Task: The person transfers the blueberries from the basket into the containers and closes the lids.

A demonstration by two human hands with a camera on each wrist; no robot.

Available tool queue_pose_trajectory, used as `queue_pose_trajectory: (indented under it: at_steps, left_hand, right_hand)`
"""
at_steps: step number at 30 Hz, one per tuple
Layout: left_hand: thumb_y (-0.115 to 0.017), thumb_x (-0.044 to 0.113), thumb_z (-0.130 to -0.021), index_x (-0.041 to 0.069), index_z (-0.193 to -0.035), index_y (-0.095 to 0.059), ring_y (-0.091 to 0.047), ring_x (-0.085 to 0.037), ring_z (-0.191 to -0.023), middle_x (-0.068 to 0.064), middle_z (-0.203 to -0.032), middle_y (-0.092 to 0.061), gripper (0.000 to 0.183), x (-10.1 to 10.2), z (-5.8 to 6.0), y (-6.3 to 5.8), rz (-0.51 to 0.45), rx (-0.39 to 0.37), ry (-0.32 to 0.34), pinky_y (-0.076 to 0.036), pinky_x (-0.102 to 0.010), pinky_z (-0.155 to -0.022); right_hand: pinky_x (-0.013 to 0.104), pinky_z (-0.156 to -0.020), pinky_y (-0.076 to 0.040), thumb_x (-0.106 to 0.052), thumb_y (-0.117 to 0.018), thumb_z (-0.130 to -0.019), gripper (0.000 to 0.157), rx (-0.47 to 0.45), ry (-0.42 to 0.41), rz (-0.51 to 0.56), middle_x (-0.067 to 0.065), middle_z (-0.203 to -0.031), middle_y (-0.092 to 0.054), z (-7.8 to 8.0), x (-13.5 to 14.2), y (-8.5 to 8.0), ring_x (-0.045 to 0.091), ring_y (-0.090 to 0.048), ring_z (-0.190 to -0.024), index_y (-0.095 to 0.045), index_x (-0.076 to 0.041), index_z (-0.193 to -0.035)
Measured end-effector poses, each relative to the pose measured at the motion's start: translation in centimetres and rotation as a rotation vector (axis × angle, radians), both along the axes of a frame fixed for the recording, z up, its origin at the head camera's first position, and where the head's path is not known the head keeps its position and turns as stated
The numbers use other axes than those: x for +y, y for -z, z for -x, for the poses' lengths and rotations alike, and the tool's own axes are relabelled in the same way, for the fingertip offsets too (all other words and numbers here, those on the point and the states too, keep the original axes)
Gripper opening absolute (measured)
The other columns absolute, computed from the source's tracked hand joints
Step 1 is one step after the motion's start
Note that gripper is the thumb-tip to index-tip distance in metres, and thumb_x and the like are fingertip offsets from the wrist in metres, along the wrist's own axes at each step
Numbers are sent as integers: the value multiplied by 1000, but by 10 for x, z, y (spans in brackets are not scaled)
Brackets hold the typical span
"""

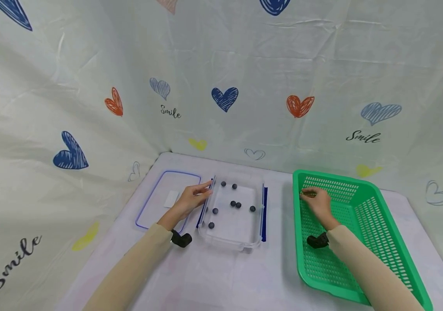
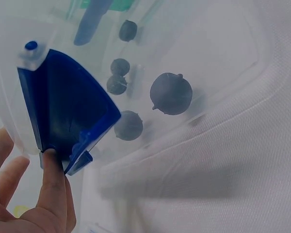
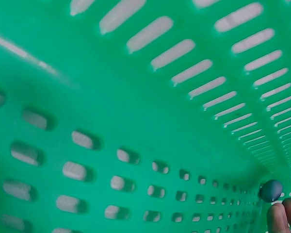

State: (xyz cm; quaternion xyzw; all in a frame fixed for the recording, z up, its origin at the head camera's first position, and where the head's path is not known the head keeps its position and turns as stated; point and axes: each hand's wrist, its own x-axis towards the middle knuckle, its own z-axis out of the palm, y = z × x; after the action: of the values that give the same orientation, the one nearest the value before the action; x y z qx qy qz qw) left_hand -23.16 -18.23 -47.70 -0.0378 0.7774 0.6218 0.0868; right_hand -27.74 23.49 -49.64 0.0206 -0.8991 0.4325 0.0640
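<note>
My left hand (image 1: 191, 199) is at the left side of a clear plastic box (image 1: 229, 239). In the left wrist view, a straight finger touches the box's blue flip latch (image 2: 70, 104), which stands out from the wall. Several small dark balls with little nubs, such as this ball (image 2: 171, 93), lie scattered in the box. My right hand (image 1: 318, 203) reaches into a green plastic basket (image 1: 396, 233), beside its left wall. There, a dark ball (image 3: 271, 191) sits right at the fingertips (image 3: 277, 216), with the fingers parted beside it; the head view hides this ball.
A clear lid with a blue rim (image 1: 149, 196) lies flat left of the box, partly behind the left hand. Another blue latch (image 1: 264, 214) hangs open on the box's right side. A white cloth covers the table (image 1: 221, 276), and a heart-print sheet (image 1: 260, 129) hangs behind.
</note>
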Motion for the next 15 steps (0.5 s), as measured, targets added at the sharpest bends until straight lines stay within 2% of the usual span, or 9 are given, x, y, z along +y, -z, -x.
queue_pose_trajectory:
  at_steps: [15]
  left_hand:
    - [-66, 19, -98, 19, -146, -52, -55, -26, -121, -16, -132, -56, 50, 0, 0, 1, 4, -3, -8, -46, -40, -104]
  right_hand:
    - [50, -82, -57, 1, -63, -95, 23, 13, -23, -3, 33, -112, -65, 4, -1, 13, 45, -63, -102, -65, 15, -114]
